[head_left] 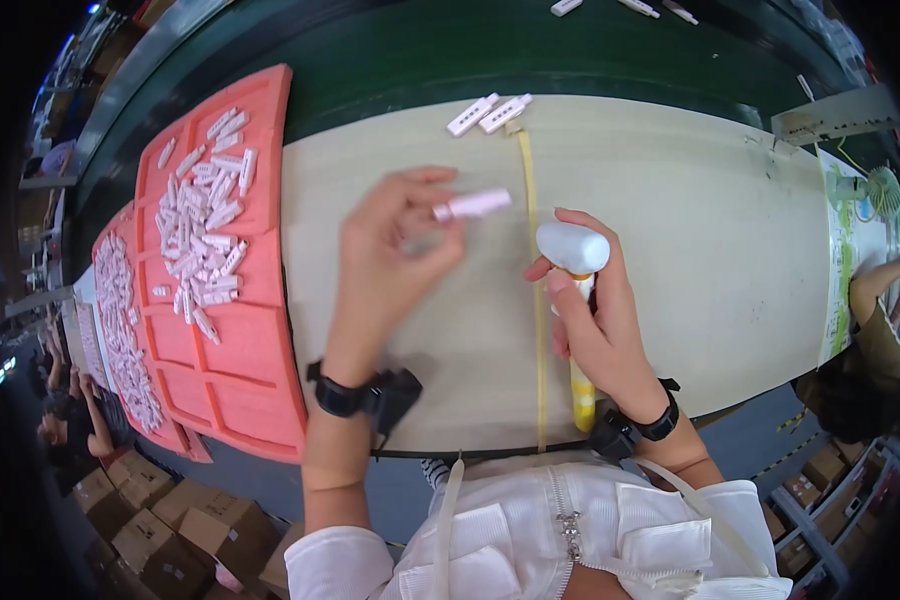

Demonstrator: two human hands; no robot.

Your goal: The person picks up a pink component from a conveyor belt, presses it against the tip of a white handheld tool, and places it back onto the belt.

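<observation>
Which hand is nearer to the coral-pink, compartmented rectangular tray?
Left. The left hand, holding a small pale-pink oblong piece, is right of the tray; the right hand, holding a white-headed, yellow-handled mallet, is farther right.

1. your single head view, a wide fisheye, looks down from above, upright and unmirrored.
2. it faces the worktable (690,250) close below you, with your forearms (335,450) in its lower half.
3. straight edges bend toward its rim.
</observation>
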